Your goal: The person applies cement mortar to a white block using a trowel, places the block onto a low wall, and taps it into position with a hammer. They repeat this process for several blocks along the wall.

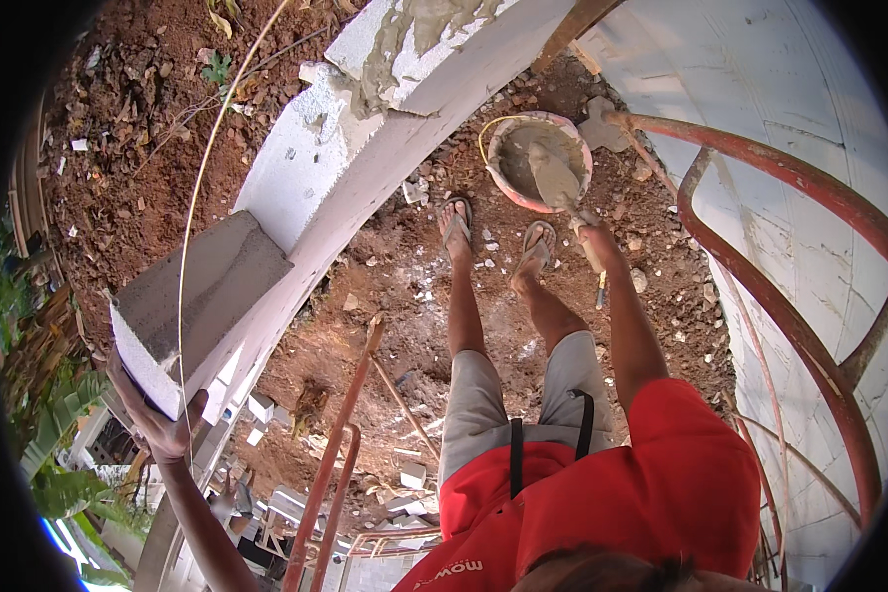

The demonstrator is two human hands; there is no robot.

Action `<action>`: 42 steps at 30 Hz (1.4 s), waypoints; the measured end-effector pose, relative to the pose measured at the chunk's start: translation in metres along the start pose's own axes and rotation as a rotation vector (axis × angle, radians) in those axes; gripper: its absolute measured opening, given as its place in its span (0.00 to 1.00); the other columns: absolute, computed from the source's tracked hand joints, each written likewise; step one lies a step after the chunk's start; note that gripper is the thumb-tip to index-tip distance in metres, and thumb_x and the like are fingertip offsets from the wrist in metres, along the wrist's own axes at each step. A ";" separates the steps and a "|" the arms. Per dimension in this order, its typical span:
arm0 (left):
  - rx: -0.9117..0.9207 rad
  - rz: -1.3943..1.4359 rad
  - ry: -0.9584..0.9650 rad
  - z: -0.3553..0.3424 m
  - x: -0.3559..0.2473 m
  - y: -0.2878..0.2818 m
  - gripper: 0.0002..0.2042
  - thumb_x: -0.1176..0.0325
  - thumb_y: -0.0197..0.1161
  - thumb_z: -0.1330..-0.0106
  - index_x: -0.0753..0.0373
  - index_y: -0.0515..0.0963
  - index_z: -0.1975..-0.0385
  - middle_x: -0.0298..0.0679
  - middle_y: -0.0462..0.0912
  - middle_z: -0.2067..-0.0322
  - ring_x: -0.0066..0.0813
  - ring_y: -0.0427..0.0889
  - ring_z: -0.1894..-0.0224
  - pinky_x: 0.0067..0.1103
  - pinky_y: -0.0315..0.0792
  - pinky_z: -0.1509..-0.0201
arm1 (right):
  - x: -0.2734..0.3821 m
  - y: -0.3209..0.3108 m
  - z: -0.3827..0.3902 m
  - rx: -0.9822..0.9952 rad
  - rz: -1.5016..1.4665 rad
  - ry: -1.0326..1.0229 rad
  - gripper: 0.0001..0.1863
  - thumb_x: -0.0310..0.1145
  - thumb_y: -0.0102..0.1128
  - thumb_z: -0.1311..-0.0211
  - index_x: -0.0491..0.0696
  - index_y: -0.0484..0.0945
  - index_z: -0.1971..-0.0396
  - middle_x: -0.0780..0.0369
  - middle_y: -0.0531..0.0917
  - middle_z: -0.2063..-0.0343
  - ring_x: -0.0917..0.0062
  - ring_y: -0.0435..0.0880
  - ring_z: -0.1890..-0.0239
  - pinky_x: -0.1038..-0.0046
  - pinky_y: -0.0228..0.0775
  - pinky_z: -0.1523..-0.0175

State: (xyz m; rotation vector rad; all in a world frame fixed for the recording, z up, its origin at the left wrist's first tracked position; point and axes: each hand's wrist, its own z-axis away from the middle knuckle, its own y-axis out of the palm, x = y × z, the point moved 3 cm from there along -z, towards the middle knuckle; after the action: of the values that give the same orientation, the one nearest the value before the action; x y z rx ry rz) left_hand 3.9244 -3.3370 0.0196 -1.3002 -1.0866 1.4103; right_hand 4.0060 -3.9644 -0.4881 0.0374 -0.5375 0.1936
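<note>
My left hand point(163, 424) grips the near end of a grey lightweight block point(207, 281), its thumb on one side and its fingers on the other. The block sits on top of a pale block wall point(311, 168), against the end of a neighbouring block. In my right hand point(602, 242) is a trowel point(555, 178), its blade loaded with wet mortar and held over a bucket point(587, 178). Grey mortar point(515, 153) fills much of that bucket. More mortar point(380, 74) is smeared along the wall farther off.
A thin string line point(210, 148) runs along the wall and passes over the block. Red-brown metal frames point(789, 173) stand at the right, before a large pale wall point(760, 59). Another rusty frame point(340, 444) rises at lower left. Rubble point(414, 192) lies on the soil.
</note>
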 end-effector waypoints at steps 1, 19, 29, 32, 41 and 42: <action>-0.047 0.050 0.020 -0.003 0.000 0.003 0.56 0.41 0.77 0.49 0.67 0.56 0.25 0.54 0.63 0.31 0.54 0.65 0.32 0.47 0.59 0.29 | 0.013 -0.001 0.012 -0.051 0.037 -0.038 0.23 0.28 0.55 0.45 0.43 0.79 0.47 0.64 0.78 0.76 0.78 0.76 0.79 0.73 0.68 0.74; -0.069 -0.065 -0.095 -0.021 -0.020 -0.013 0.51 0.36 0.75 0.54 0.64 0.67 0.34 0.52 0.75 0.46 0.58 0.73 0.43 0.51 0.62 0.34 | 0.291 0.220 0.314 -0.003 0.440 -0.514 0.29 0.31 0.67 0.35 0.39 0.72 0.36 0.51 0.86 0.62 0.66 0.88 0.60 0.67 0.79 0.57; -0.027 0.066 -0.158 -0.018 -0.012 -0.016 0.49 0.47 0.76 0.66 0.60 0.70 0.38 0.47 0.72 0.52 0.51 0.72 0.47 0.43 0.64 0.38 | 0.308 0.235 0.340 -0.324 0.581 -0.753 0.24 0.30 0.66 0.35 0.41 0.76 0.40 0.47 0.87 0.55 0.55 0.88 0.54 0.63 0.77 0.48; -0.030 0.077 -0.142 -0.019 -0.010 -0.016 0.53 0.46 0.75 0.69 0.64 0.68 0.36 0.48 0.69 0.57 0.50 0.71 0.49 0.41 0.62 0.40 | 0.318 0.242 0.340 -0.090 0.638 -0.423 0.24 0.34 0.67 0.34 0.41 0.76 0.41 0.48 0.87 0.57 0.58 0.88 0.54 0.63 0.77 0.49; -0.022 0.079 -0.164 -0.025 -0.010 -0.016 0.50 0.52 0.79 0.67 0.61 0.68 0.35 0.47 0.72 0.53 0.49 0.71 0.48 0.41 0.64 0.39 | 0.319 0.236 0.324 -0.174 0.575 -0.526 0.21 0.36 0.64 0.33 0.40 0.79 0.45 0.52 0.87 0.62 0.66 0.86 0.61 0.65 0.75 0.53; -0.017 0.076 -0.164 -0.022 -0.011 -0.016 0.51 0.53 0.79 0.67 0.61 0.68 0.35 0.47 0.72 0.53 0.49 0.71 0.48 0.41 0.64 0.39 | 0.315 0.235 0.322 -0.202 0.584 -0.532 0.21 0.36 0.63 0.33 0.40 0.79 0.44 0.55 0.87 0.62 0.70 0.85 0.62 0.67 0.75 0.54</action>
State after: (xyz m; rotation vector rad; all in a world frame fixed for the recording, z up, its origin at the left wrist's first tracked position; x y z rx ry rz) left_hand 3.9474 -3.3436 0.0359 -1.2671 -1.1693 1.5901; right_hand 4.0632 -3.7070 -0.0536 -0.2753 -1.0914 0.7093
